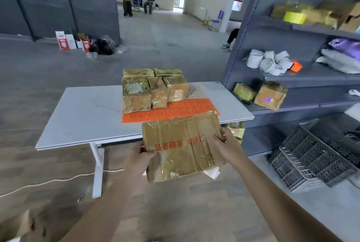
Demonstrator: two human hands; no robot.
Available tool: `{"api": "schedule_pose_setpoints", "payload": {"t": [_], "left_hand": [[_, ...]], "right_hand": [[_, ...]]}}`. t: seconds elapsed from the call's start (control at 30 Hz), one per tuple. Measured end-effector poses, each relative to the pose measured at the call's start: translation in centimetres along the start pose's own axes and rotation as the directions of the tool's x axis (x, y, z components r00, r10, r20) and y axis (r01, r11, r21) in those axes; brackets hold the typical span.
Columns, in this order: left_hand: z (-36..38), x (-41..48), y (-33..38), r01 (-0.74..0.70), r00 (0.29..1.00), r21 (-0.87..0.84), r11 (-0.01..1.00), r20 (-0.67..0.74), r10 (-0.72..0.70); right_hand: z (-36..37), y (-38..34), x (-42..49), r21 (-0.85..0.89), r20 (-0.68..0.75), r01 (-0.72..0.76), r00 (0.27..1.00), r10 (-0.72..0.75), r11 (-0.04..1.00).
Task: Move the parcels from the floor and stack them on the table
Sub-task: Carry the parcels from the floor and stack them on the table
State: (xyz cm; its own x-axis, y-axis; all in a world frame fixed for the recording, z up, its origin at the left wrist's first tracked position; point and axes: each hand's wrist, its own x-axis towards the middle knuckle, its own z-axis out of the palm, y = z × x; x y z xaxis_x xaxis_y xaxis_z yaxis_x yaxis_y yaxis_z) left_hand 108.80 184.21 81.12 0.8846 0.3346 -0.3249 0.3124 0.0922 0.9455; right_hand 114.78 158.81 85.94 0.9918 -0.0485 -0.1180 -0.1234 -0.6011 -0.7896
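Flat brown tape-wrapped cardboard parcel with red print [183, 144], held just short of the white table [81, 109].
The left hand [139, 158] grips its lower-left edge and the right hand [224, 144] clasps its right edge. The parcel sits lower centre of the frame, long side across it. The stack of small taped brown parcels [152, 91] on the orange perforated mat [175, 113] lies straight up-frame, so the coming move is likely forward.

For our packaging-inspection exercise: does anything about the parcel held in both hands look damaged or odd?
Yes. The held parcel, gripped by the left hand and right hand, looks battered: its surface is wrinkled and creased, and a white scrap shows below its lower right corner.
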Motion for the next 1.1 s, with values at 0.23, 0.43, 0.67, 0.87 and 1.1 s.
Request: {"api": "schedule_pose_setpoints", "payload": {"t": [0.23,0.43,0.67,0.87,1.1], "left_hand": [[5.6,11.9,4.6,0.007,1.000,0.024,1.000,0.028,-0.008],[7.8,18.9,6.1,0.029,0.996,0.073,0.997,0.082,-0.035],[11.1,25.3,7.8,0.033,0.993,0.188,0.982,0.102,-0.053],[16.5,30.9,9.9,0.149,0.985,0.246,0.958,0.046,-0.165],[24.2,37.5,11.7,0.025,0.998,0.632,0.775,0.027,-0.054]], "right_hand": [[-1.4,-1.7,12.9,-0.064,-0.148,-0.096,0.985,0.086,0.993],[-1.1,-2.2,20.5,-0.103,-0.164,-0.110,0.982,0.092,0.989],[-1.1,-1.3,29.7,-0.126,-0.094,-0.105,0.991,0.094,0.986],[-2.8,-0.1,40.2,-0.225,0.020,-0.026,0.999,0.031,0.974],[-5.3,0.0,52.2,-0.421,0.235,0.170,0.969,-0.074,0.891]]}}
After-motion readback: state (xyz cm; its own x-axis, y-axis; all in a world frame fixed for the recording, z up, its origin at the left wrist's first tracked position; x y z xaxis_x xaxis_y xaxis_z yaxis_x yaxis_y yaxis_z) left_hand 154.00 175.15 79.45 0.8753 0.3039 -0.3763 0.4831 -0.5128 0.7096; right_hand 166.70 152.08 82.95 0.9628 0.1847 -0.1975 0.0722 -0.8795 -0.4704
